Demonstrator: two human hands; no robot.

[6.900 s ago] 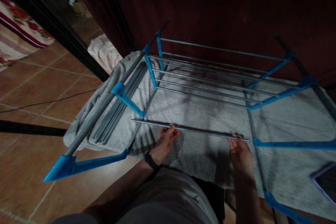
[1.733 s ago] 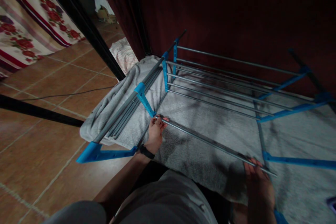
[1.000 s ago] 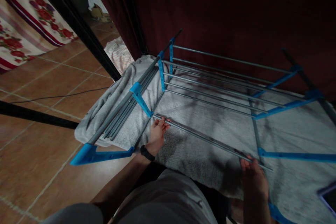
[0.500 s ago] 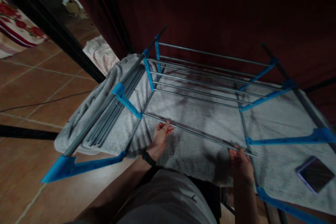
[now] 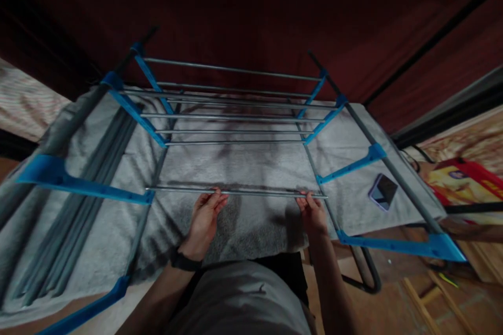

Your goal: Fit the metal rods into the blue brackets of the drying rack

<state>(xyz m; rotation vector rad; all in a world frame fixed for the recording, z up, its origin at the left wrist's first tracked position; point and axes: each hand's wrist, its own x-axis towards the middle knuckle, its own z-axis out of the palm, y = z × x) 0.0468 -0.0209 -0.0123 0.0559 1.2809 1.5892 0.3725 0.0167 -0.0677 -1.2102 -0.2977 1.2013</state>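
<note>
A thin metal rod lies crosswise before me, gripped at two places. My left hand pinches it left of its middle, a dark band on the wrist. Close to the rod's right end, my right hand holds it between thumb and fingers. The rod's left tip is by a blue plastic bracket, and its right tip lies just below another blue bracket. Whether either tip touches is unclear. Both brackets belong to a grey tube rack frame, which has several crossbars fitted at its far part.
Several loose grey tubes lie on the grey blanket at left. A phone rests on the blanket at right. Behind hangs a dark red curtain. A red and yellow package and a wooden frame are farther right.
My view has swung to the right. The rod's right end has come nearer the right-hand bracket, and its left tip now extends past the left bracket's end. Both hands keep hold.
</note>
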